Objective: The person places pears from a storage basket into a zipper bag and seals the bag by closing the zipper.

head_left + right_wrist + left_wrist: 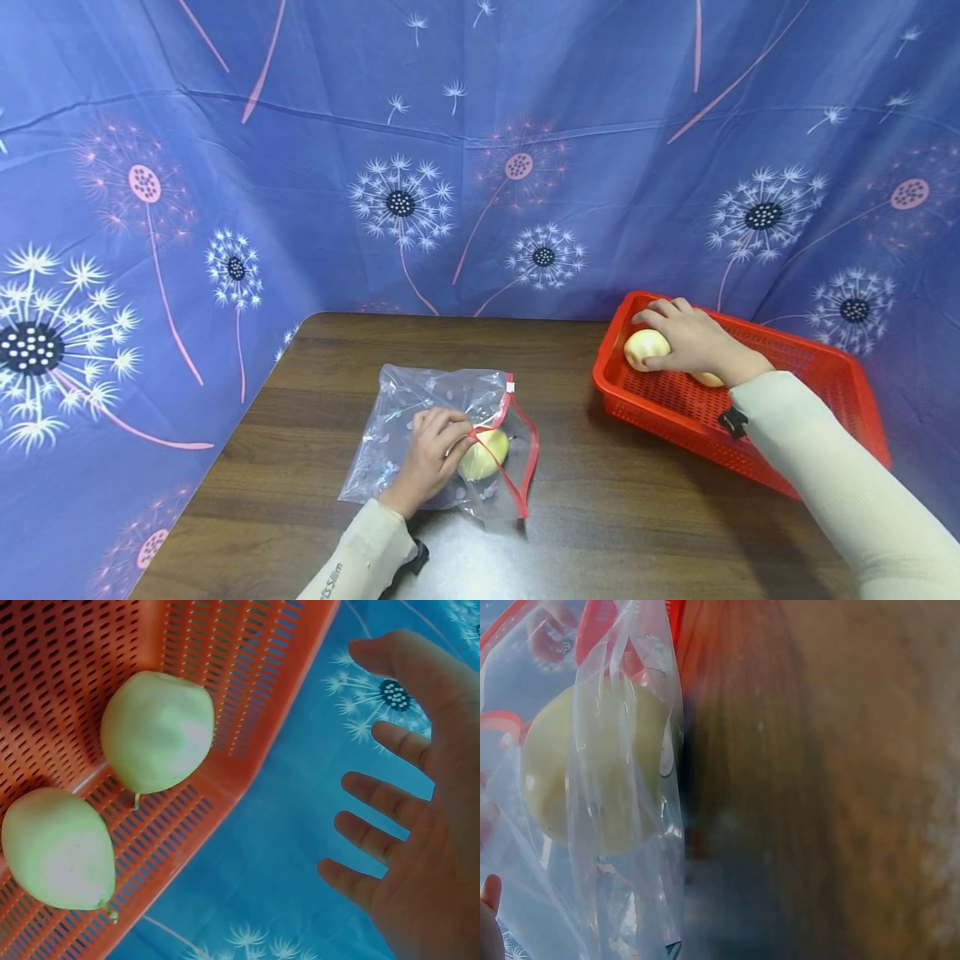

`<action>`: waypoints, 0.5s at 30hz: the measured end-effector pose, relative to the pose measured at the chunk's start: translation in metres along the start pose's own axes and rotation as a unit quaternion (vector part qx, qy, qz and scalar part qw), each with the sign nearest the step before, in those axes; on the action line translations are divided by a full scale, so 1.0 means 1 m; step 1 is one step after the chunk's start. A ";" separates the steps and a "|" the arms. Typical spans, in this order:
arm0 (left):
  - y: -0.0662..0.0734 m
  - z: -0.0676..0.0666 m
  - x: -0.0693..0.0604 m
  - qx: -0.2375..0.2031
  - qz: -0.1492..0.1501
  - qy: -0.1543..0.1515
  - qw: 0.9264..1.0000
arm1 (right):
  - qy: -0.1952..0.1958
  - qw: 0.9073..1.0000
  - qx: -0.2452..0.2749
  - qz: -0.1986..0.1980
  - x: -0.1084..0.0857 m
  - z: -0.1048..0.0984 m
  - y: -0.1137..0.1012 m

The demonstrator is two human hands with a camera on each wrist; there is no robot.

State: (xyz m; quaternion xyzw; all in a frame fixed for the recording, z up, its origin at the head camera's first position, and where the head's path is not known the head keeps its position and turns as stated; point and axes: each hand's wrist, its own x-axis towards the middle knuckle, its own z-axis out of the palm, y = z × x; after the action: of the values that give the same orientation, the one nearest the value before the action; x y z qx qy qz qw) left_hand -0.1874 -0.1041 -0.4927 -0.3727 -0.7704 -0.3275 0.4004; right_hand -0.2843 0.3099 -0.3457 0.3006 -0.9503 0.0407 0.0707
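Observation:
A clear zip bag [420, 392] with a red zip edge lies on the table, a yellow-green pear [487, 457] inside it near the mouth. My left hand [431, 454] grips the bag's plastic by the red edge, fingers curled. In the left wrist view the pear [600, 765] shows through creased plastic, with only bits of the hand at the left border. My right hand [693, 337] reaches over the red basket [750, 446], close to a pear [645, 348]. Seen from the right wrist, its fingers are spread, apart from two pears, one upper [157, 731] and one lower [60, 847].
The perforated red basket stands at the right of the brown wooden table [570, 533]. Its raised rim surrounds the pears. A blue dandelion-print cloth [465, 100] hangs behind the table and along its left side.

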 end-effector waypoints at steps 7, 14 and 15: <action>0.001 0.000 -0.001 0.000 -0.001 0.000 1.000 | -0.034 0.999 -0.016 0.021 0.005 0.004 0.009; -0.001 0.000 -0.001 0.008 0.001 -0.003 1.000 | -0.054 0.998 -0.030 0.028 0.008 0.013 0.018; -0.001 0.000 -0.002 0.008 0.001 -0.003 1.000 | -0.055 0.998 -0.031 0.029 0.009 0.015 0.020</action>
State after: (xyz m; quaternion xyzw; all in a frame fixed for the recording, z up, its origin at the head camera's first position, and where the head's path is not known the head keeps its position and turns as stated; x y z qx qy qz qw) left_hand -0.1875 -0.1055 -0.4941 -0.3709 -0.7740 -0.3199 0.4013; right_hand -0.3047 0.3198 -0.3595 0.2722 -0.9619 -0.0036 0.0260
